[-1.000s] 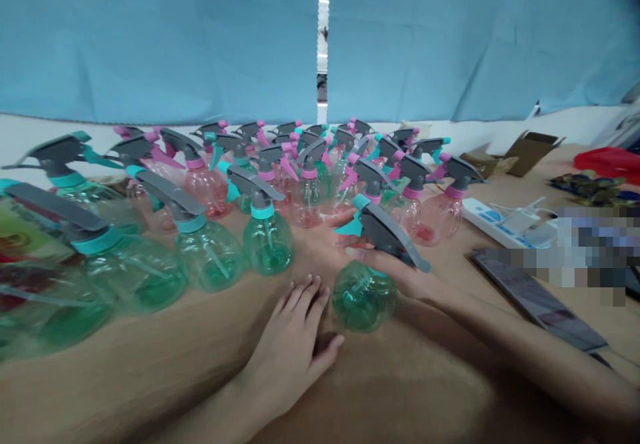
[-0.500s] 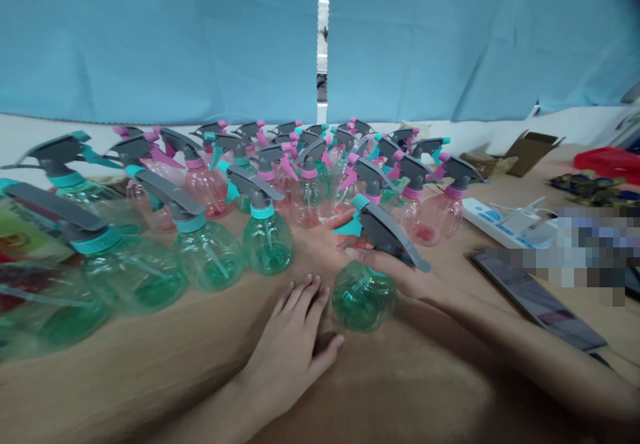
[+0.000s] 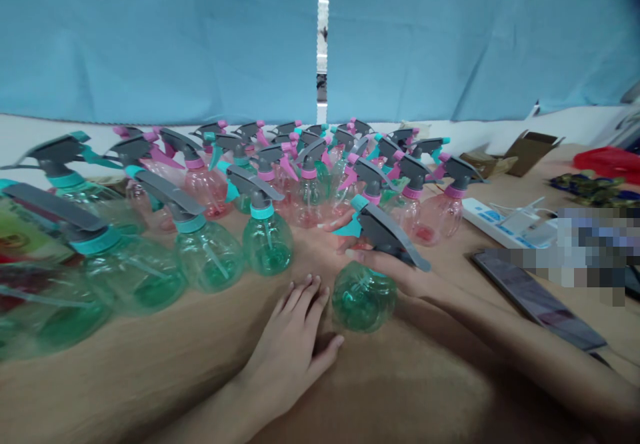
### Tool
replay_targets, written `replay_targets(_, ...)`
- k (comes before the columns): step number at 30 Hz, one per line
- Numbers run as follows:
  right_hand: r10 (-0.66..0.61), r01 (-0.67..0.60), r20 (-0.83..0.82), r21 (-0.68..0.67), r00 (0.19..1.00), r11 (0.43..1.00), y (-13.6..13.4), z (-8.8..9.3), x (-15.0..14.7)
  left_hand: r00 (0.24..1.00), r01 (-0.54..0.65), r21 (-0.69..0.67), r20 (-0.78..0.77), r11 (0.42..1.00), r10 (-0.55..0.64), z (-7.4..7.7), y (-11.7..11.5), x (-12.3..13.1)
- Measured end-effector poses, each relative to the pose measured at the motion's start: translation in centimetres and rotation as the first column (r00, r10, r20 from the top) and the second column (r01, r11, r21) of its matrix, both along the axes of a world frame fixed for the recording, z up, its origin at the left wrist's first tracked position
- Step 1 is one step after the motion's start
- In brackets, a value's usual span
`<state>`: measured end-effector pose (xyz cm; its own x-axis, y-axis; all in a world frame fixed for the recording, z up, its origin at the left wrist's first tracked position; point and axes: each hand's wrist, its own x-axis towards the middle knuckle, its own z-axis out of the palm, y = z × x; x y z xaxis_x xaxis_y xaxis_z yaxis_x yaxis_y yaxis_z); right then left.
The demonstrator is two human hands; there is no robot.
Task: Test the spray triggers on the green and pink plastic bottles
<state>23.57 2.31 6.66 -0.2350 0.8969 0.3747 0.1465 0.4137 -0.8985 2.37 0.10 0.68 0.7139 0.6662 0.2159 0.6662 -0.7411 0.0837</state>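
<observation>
My right hand (image 3: 400,272) is closed round the neck of a green spray bottle (image 3: 364,297) with a grey head and a turquoise trigger. The bottle leans a little, and its trigger points away to the left. One finger reaches out past the trigger; the others are partly hidden behind the neck. Beside the bottle, my left hand (image 3: 293,341) lies palm down on the table (image 3: 200,371), fingers stretched and holding nothing. Just beyond it stands another green spray bottle (image 3: 267,244) with a turquoise collar.
Several green and pink spray bottles (image 3: 207,191) crowd the back and left. To the right lie a dark phone (image 3: 537,301), a white power strip (image 3: 493,221) and an opened cardboard box (image 3: 531,152). A blue curtain (image 3: 150,44) hangs behind.
The outstretched finger of my right hand has shifted slightly near the trigger. My left hand and the bottles look unmoved.
</observation>
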Motion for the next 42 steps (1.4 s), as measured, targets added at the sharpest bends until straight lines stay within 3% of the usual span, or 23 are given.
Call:
replay_targets(10,0.027,-0.027,0.018,0.027,0.999,0.999,0.4,-0.5,0.3,1.0,0.006,0.002,0.016,1.0,-0.006,0.1,0.0,0.0)
replay_targets(18,0.017,-0.018,0.023,0.016,1.0,1.0,-0.1,0.3,0.0,0.999,0.013,0.005,0.032,1.0,-0.013,-0.1,0.1,0.0)
replay_targets(24,-0.099,0.1,0.02,-0.052,0.995,0.994,-0.1,-0.3,0.1,1.0,0.014,0.001,0.027,1.0,-0.014,-0.1,0.1,0.0)
replay_targets(28,-0.16,0.16,0.044,-0.012,0.986,0.987,-0.3,0.4,0.0,0.999,0.019,0.003,0.045,1.0,-0.019,-0.2,0.0,-0.1)
replay_targets(42,-0.219,0.216,0.13,0.038,0.967,0.976,-1.1,1.6,-0.2,1.0,0.004,0.01,0.014,1.0,-0.004,-0.1,0.0,-0.1)
